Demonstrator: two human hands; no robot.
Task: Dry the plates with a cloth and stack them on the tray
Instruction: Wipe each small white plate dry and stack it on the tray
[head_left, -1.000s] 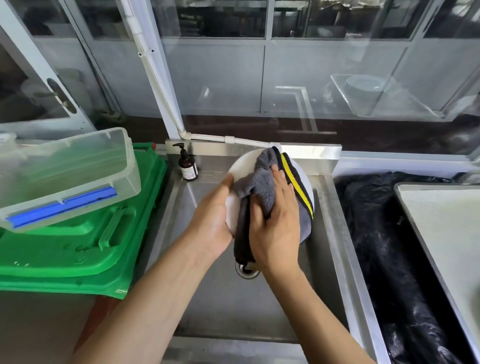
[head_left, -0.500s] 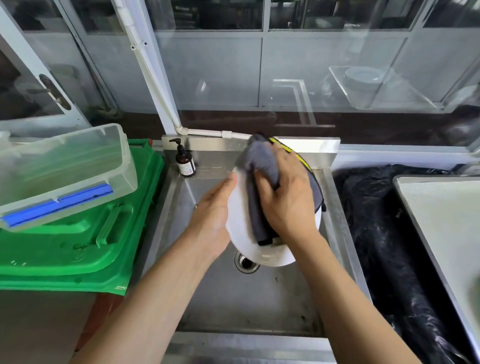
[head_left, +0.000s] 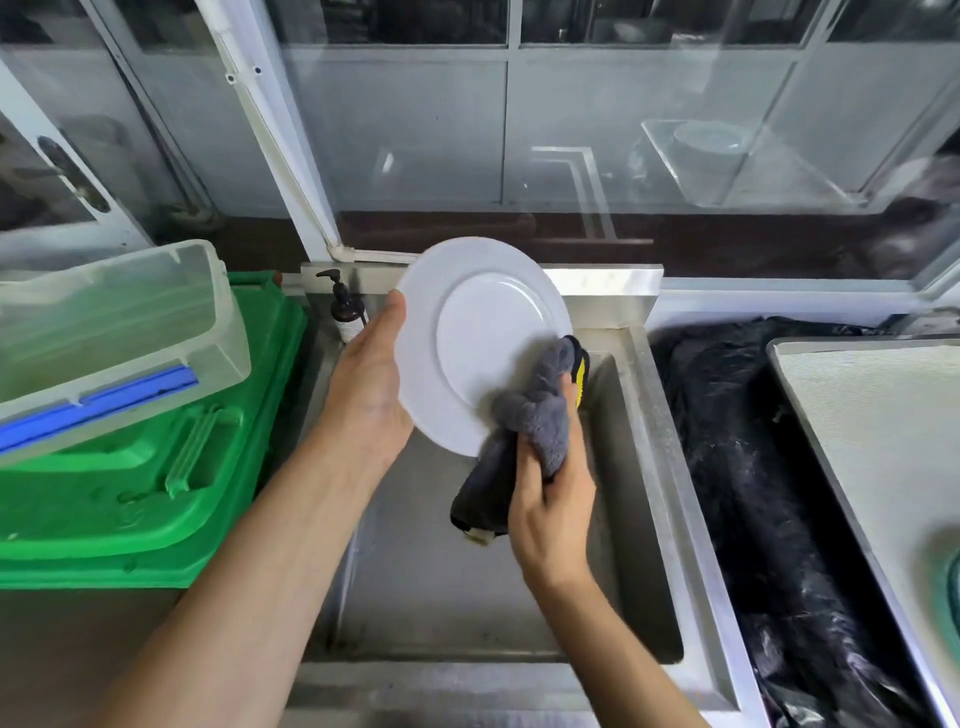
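Cloth (head_left: 535, 415) now off plate (head_left: 483, 332) face, in right hand (head_left: 553, 512).

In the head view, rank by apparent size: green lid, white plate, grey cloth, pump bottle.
1. Green lid, clearly the largest.
2. White plate.
3. Grey cloth, bunched in the right hand, so partly hidden.
4. Pump bottle, smallest, though it stands farther back, partly behind the left hand.

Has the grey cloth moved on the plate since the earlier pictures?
Yes. The grey cloth, gripped by the right hand, has slid from the face of the plate down to its lower right edge, nearer the sink wall.
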